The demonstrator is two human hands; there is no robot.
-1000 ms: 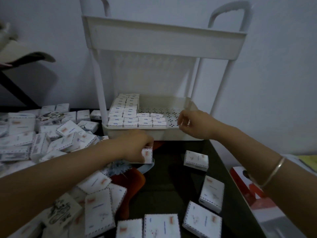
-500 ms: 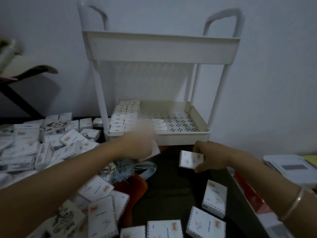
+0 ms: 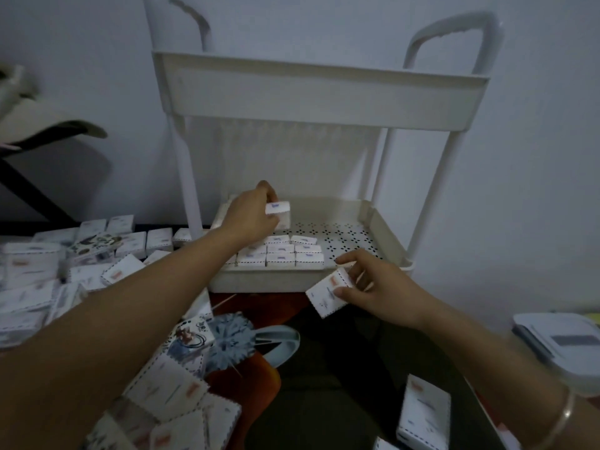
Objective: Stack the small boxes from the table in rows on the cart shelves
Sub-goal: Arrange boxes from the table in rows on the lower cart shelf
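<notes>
A white two-shelf cart (image 3: pixel 386 222) stands at the table's far edge. Rows of small white boxes (image 3: pixel 281 253) fill the left part of its lower shelf. My left hand (image 3: pixel 250 216) reaches into that shelf and holds a small white box (image 3: pixel 278 212) upright above the rows. My right hand (image 3: pixel 380 287) hovers just in front of the shelf's front wall and pinches another white box (image 3: pixel 329 292), tilted. Many loose boxes (image 3: pixel 48 271) lie piled on the table at the left.
The cart's upper shelf (image 3: pixel 319 95) overhangs the lower one. More boxes lie near the front, one at the right (image 3: pixel 425 417). A red and blue patterned mat (image 3: pixel 246 352) covers the dark table. A white case (image 3: pixel 565 342) sits at the right edge.
My left hand carried its box from the table up into the lower shelf. My right hand lifted a box off the table toward the shelf front.
</notes>
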